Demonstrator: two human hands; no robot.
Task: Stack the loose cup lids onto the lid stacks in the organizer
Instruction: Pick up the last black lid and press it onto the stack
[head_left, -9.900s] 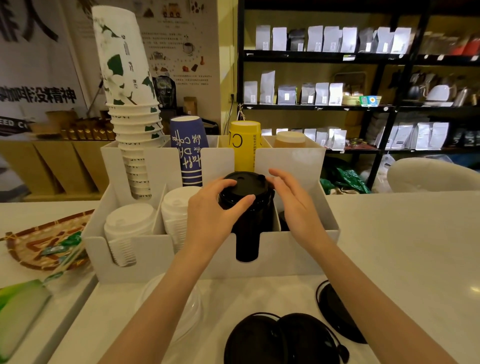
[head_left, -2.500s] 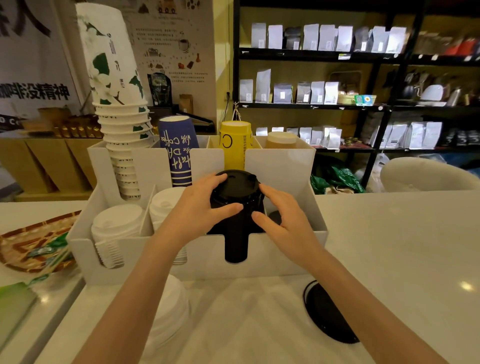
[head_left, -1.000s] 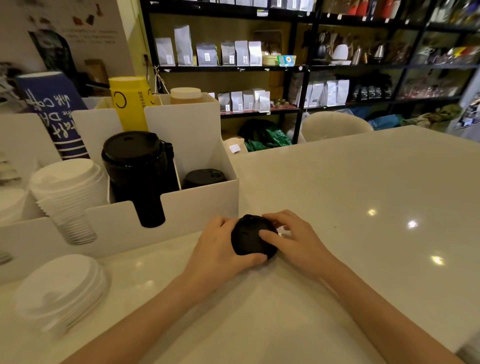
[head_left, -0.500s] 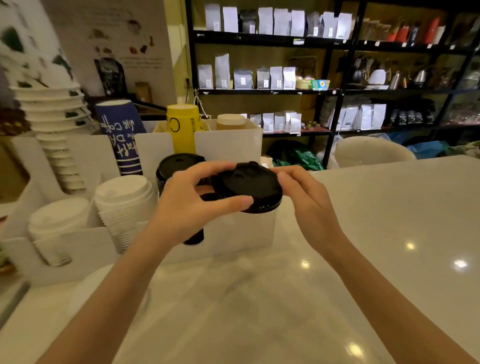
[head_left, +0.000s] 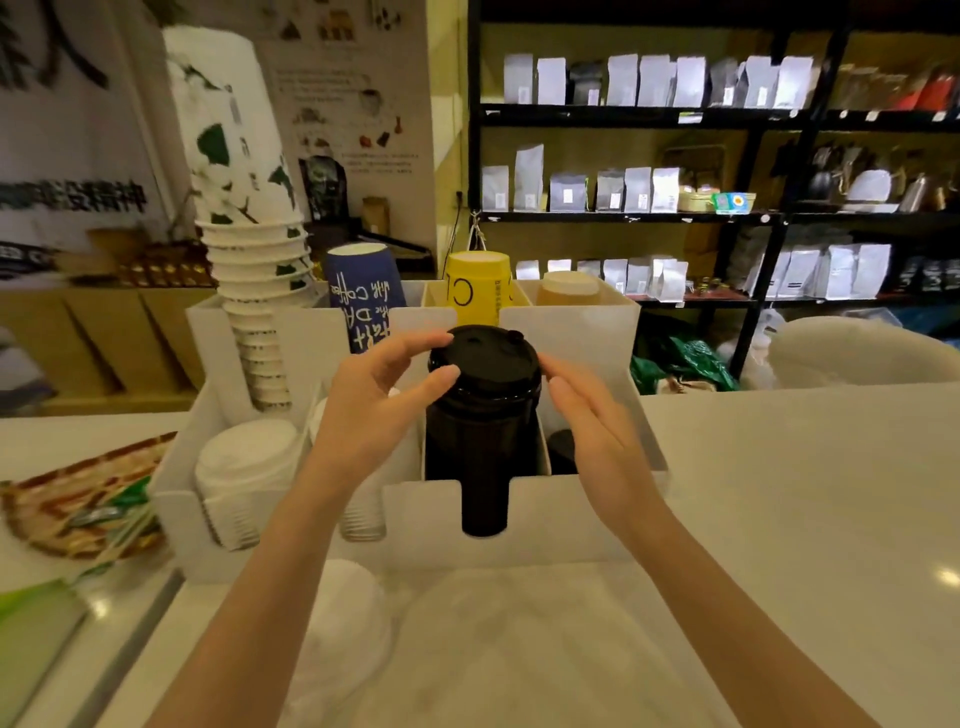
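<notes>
lid (head_left: 483, 358) tops black stack (head_left: 480, 441) in organizer (head_left: 571, 499); left hand (head_left: 374, 410) pinches its rim, right hand (head_left: 587, 421), fingers straight, touches opp. side, prob. to centre it.

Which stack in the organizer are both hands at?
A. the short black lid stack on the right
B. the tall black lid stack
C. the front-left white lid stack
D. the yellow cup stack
B: the left hand holds the rim of the top black lid on the tall black lid stack, and the right hand touches its other side with straight fingers.
</notes>
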